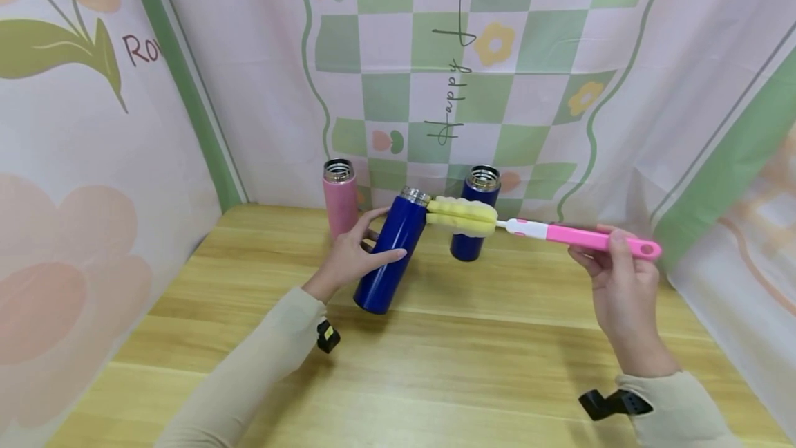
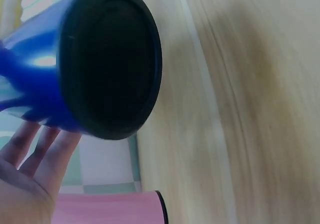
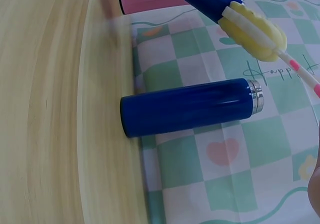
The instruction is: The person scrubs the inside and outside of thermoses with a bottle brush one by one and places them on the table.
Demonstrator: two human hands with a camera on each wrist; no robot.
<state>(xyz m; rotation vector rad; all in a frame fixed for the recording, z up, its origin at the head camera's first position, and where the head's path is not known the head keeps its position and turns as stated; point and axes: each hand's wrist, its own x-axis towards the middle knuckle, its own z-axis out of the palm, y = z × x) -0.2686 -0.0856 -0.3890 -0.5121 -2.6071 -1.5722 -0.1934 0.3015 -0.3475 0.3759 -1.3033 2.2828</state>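
My left hand [image 1: 348, 258] grips a dark blue thermos bottle [image 1: 393, 254], lifted off the table and tilted with its uncapped steel mouth to the upper right. In the left wrist view the bottle's black base [image 2: 112, 64] faces the camera. My right hand [image 1: 628, 292] holds a bottle brush [image 1: 575, 236] by its pink handle, nearly level. Its yellow sponge head [image 3: 255, 31] meets the bottle's mouth; whether the tip is inside cannot be told. Most of the right hand lies outside the right wrist view.
A second blue bottle [image 3: 190, 108] stands uncapped behind the sponge head. An uncapped pink bottle [image 1: 340, 202] stands behind my left hand. The wooden table [image 1: 435, 365] ends at a checked curtain [image 1: 435, 47].
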